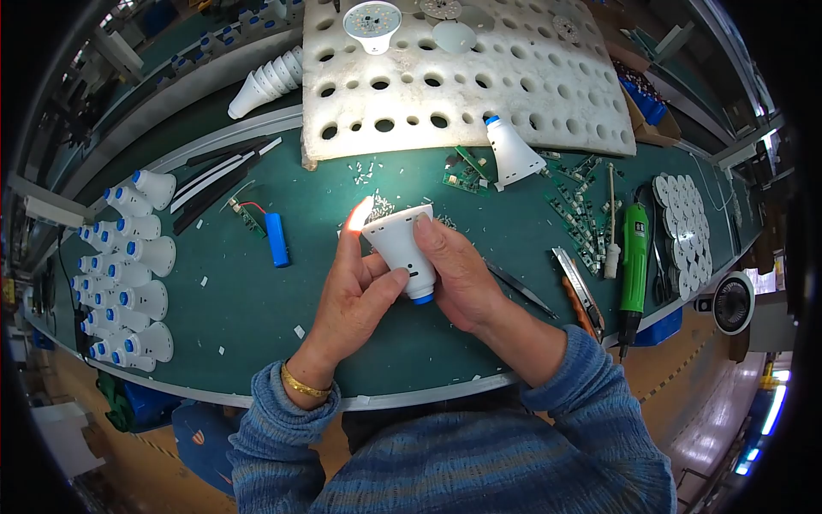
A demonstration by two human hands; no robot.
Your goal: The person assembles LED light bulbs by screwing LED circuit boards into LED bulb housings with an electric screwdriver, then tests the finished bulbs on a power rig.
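Observation:
A white bulb housing (397, 244) with a blue cap is held between both hands over the green bench, its wide end away from me. My left hand (347, 295) is closed on its left side, thumb near a small slot and index finger along the wide rim. Bright light falls on that fingertip; its source is hidden. My right hand (462, 278) grips the other side, thumb near the rim. Just beyond the housing lies a pile of small screws (379, 206), partly hidden. Tweezers (524, 291) rest beside my right wrist.
Several white housings (141, 257) stand at left, near a blue battery (276, 240). A perforated foam board (402, 103) lies at the back, another housing (512, 156) at its edge. Right are circuit boards (578, 218), a utility knife (580, 287), a green electric screwdriver (634, 257) and round discs (682, 231).

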